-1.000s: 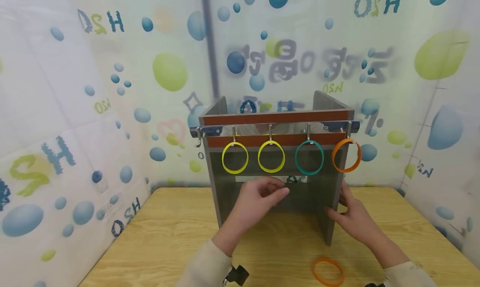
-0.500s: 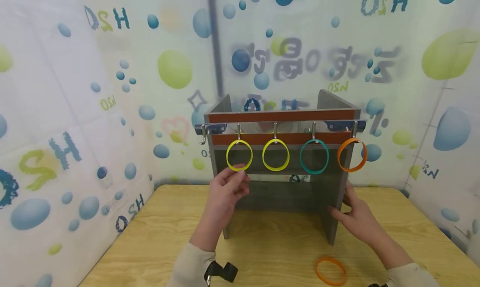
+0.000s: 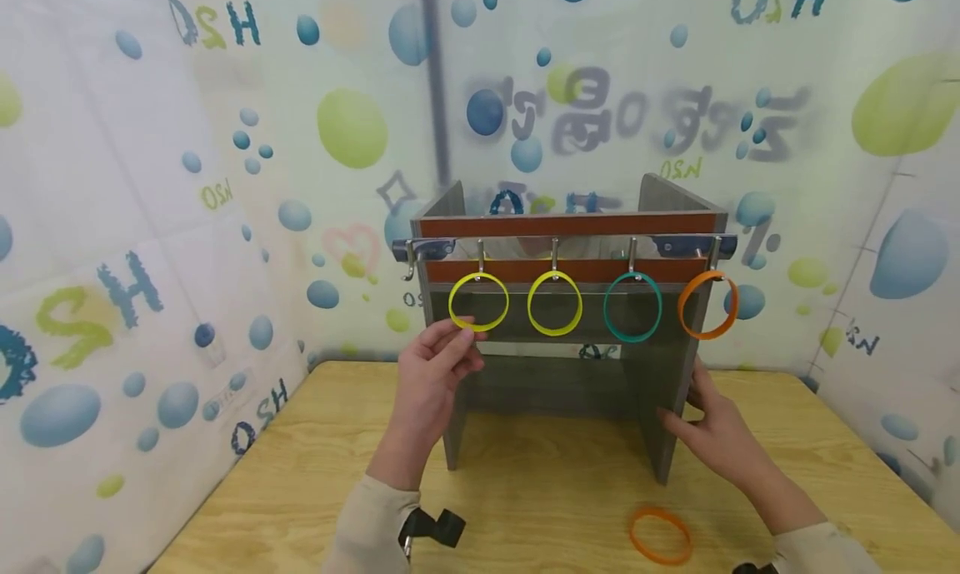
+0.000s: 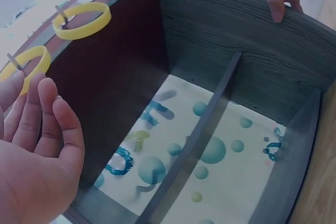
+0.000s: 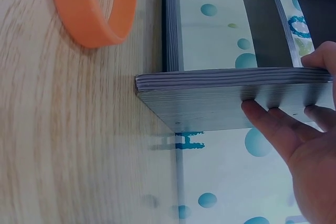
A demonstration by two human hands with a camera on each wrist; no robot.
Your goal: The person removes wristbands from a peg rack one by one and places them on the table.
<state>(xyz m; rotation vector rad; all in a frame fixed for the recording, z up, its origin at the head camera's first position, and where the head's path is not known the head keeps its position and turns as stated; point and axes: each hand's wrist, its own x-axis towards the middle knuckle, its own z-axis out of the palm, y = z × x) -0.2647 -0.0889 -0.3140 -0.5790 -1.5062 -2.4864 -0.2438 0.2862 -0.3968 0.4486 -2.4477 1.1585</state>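
Observation:
In the head view my left hand [image 3: 431,374] pinches the lower edge of the leftmost yellow wristband [image 3: 452,301], which hangs from a metal hook. A second yellow wristband [image 3: 555,332], a teal wristband [image 3: 632,338] and an orange wristband [image 3: 708,336] hang to its right. My right hand [image 3: 716,432] grips the right side panel of the grey wooden rack [image 3: 663,391]. The right wrist view shows its fingers against the panel's outer face and the thumb over the edge. Another orange wristband [image 5: 86,22] lies on the table near the rack.
A metal rail [image 3: 592,247] with hooks runs across the rack's front. Its leftmost hook [image 3: 409,263] carries no wristband. The rack stands on a wooden table [image 3: 300,466], with a patterned curtain [image 3: 352,207] behind and at the sides.
My left hand has moved left from below the middle wristbands to the leftmost yellow one and now pinches its lower edge. The right hand stays on the side panel.

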